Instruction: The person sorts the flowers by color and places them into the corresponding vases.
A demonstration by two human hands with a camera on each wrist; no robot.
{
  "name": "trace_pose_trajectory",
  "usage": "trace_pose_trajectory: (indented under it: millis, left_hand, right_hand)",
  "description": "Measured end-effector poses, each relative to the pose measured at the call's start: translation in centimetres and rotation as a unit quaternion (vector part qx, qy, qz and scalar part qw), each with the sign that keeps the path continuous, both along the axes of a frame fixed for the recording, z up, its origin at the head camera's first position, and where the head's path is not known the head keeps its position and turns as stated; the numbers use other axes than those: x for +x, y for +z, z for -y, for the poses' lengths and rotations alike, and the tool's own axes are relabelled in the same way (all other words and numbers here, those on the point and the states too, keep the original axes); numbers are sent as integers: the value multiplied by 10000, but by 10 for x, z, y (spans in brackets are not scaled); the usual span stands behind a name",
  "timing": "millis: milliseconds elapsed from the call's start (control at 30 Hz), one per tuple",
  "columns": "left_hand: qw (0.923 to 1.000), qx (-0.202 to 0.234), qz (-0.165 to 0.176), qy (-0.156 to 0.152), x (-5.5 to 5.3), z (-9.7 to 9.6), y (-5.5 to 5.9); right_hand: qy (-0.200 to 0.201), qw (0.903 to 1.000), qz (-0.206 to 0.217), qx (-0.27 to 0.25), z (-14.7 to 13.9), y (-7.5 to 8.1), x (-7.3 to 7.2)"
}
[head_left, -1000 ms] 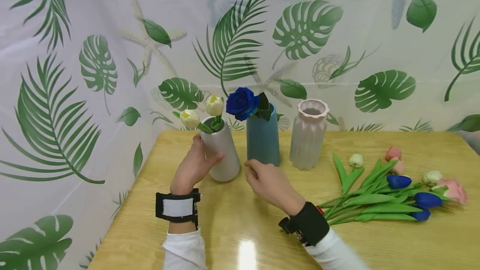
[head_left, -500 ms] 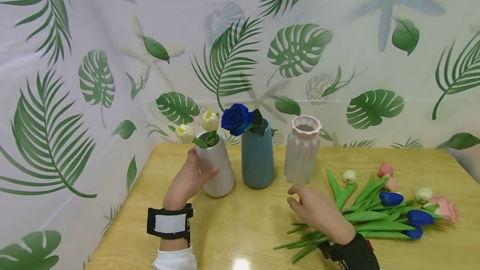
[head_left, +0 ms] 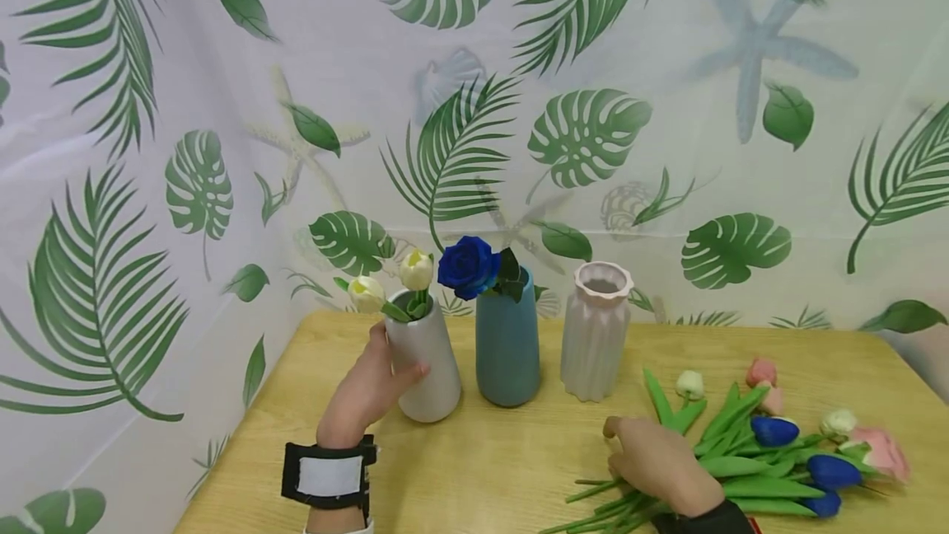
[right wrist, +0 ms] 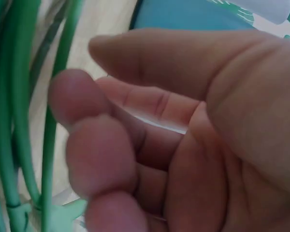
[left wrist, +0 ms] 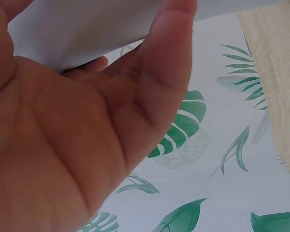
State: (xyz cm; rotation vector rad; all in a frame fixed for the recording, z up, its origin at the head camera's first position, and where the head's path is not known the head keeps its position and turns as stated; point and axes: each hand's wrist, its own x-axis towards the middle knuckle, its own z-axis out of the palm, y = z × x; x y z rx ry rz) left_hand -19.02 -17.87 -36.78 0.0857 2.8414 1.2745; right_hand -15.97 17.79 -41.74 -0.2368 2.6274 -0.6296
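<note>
In the head view my left hand (head_left: pixel 371 390) grips a white vase (head_left: pixel 426 365) from its left side, thumb across the front. Two cream tulips (head_left: pixel 393 283) stand in that vase. The left wrist view has the vase's wall (left wrist: pixel 87 29) between thumb and fingers. My right hand (head_left: pixel 660 460) is over the stems of a flower bunch (head_left: pixel 749 468) lying on the table. Its fingers are loosely curled with nothing between them in the right wrist view, beside the green stems (right wrist: pixel 19 106). The bunch has blue, white and pink blooms.
A blue vase (head_left: pixel 507 353) with a blue rose (head_left: pixel 469 268) stands right of the white one. Further right is a pale pink ribbed vase (head_left: pixel 593 344), its mouth bare of flowers. All stand on a wooden table (head_left: pixel 460 476) before a leaf-printed backdrop (head_left: pixel 593 64).
My right hand has moved away from beside the blue vase, rightward to the flower stems. My left hand keeps its grip on the white vase. The head view has tilted up.
</note>
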Motion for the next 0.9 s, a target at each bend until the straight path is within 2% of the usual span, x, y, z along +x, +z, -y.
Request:
trace_pose_trajectory:
  millis: [233, 500, 633, 900]
  left_hand:
    - [10000, 8, 9, -36, 5, 2, -5]
    - [9999, -65, -120, -60, 0, 1, 1]
    - [9999, -75, -111, -37, 1, 3, 2]
    - [10000, -8, -25, -59, 2, 2, 0]
  right_hand:
    - [-62, 9997, 224, -38, -4, -11, 2]
    - [-61, 9996, 243, -156, -18, 1, -2]
    - [113, 9993, 310, -172, -22, 5, -2]
    - [261, 9993, 246, -77, -24, -1, 0]
